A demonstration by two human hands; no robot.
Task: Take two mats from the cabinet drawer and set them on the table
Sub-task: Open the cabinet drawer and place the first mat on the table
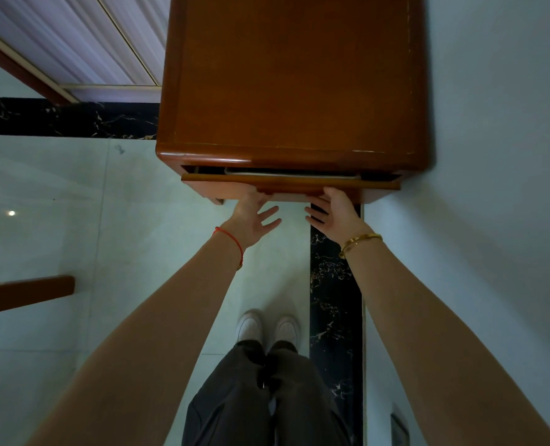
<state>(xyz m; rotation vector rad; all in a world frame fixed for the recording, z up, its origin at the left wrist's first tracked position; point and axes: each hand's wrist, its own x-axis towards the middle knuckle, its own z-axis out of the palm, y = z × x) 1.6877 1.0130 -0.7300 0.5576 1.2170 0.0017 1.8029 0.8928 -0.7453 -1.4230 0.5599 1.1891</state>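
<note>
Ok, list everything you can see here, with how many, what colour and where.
reddish-brown wooden cabinet: one, top centre, against wall
cabinet's top drawer: one, reddish-brown, slightly open
flat pale item inside drawer: one edge, grey, unidentifiable
white wall: one, right side
glossy floor tiles: several, pale greenish, left and centre
black veined marble strips: two, left of cabinet and along wall
pleated curtain: one, pale lilac, top left
wooden bar: one, brown, left edge
white shoes: two, bottom centre
dark grey trousers: one pair, bottom
red string bracelet: one, left wrist
gold bangle: one, right wrist
left hand: fingertips at drawer front, grip unclear
right hand: same
</note>
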